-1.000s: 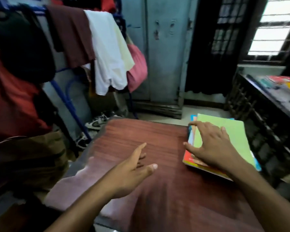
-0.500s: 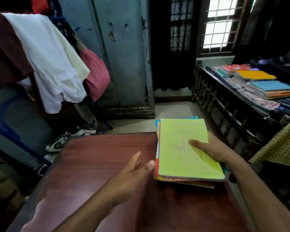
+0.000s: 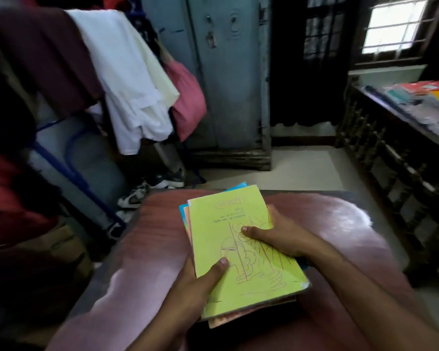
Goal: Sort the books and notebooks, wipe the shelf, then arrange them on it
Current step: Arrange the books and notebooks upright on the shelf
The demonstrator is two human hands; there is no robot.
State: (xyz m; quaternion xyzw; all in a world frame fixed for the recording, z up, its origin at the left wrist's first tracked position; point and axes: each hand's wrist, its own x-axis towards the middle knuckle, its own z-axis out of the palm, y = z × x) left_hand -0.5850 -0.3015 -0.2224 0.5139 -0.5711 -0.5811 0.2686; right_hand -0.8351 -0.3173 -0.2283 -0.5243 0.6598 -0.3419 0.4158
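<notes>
Along the left edge of the view, clothes hung over a blue rack (image 3: 74, 171): a maroon garment (image 3: 43, 54), then a white shirt (image 3: 122, 79) and a pink cloth (image 3: 188, 102) beside it. Under the rack, shoes (image 3: 150, 191) lay on the floor just beyond the far left corner of the table (image 3: 142, 249), a reddish-brown wooden top with a glossy sheen. Behind the rack stood a grey metal cupboard (image 3: 226, 72).

The left hand (image 3: 190, 285) gripped the stack of books (image 3: 241, 252) at its near left edge, thumb curled over the top cover and the fingers hidden beneath. The stack sat over the middle of the table, tilted so its far end pointed slightly left; whether it rested on the wood or was lifted just clear could not be told. On top lay a yellow-green notebook (image 3: 226, 224) with a line drawing on its cover; blue and orange covers showed at the far left edge, and an orange one stuck out at the near edge.

The right hand (image 3: 279, 236) held the stack's right edge, thumb pressed across the yellow-green cover and fingers wrapped round the side.

Further right, past a strip of pale floor, a dark shelf (image 3: 390, 153) with carved railings carried more books (image 3: 426, 92) on its top, blurred, below a barred window (image 3: 395, 26)
</notes>
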